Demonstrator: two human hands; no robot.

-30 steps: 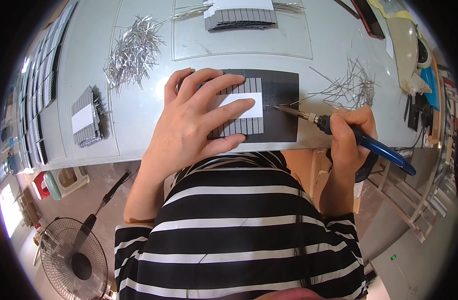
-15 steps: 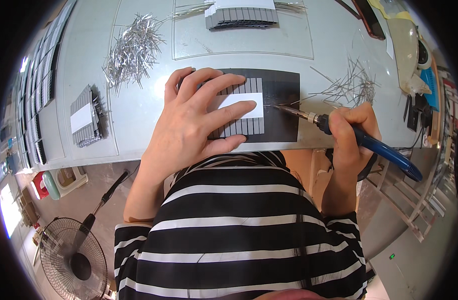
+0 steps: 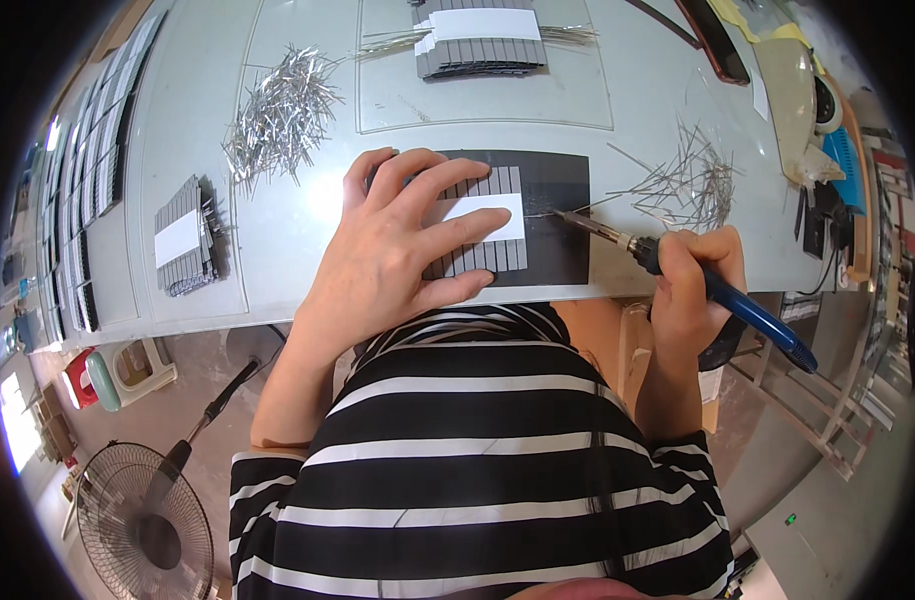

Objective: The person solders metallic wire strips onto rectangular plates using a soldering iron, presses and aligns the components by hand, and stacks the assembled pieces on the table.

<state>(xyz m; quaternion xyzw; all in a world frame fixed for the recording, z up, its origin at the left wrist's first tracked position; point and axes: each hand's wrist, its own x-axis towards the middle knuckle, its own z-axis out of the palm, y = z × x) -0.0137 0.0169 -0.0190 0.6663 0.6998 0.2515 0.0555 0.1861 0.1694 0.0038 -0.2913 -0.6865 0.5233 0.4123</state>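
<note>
My left hand (image 3: pixel 388 235) lies with fingers spread on a dark grey panel (image 3: pixel 508 255) that has thin lines and a white band across its middle. The panel rests on a black mat (image 3: pixel 563 250) at the table's near edge. In my right hand (image 3: pixel 696 285) is a blue-handled soldering iron (image 3: pixel 753 318), gripped like a pen. Its metal tip points left and meets the mat just right of the panel, beside a thin wire strip (image 3: pixel 541 214). Whether the tip touches the strip I cannot tell.
Loose silvery wire strips (image 3: pixel 286 115) are heaped at the back left, with a sparser pile (image 3: pixel 690 180) at the right. Stacked panels (image 3: pixel 483 45) stand at the far middle, a smaller stack (image 3: pixel 185 240) at the left. A phone (image 3: pixel 716 40) lies far right; a fan (image 3: pixel 148 525) stands lower left.
The view has shifted slightly, so the table sits a little lower. Both hands keep their holds; the iron's tip stays near the panel's right edge.
</note>
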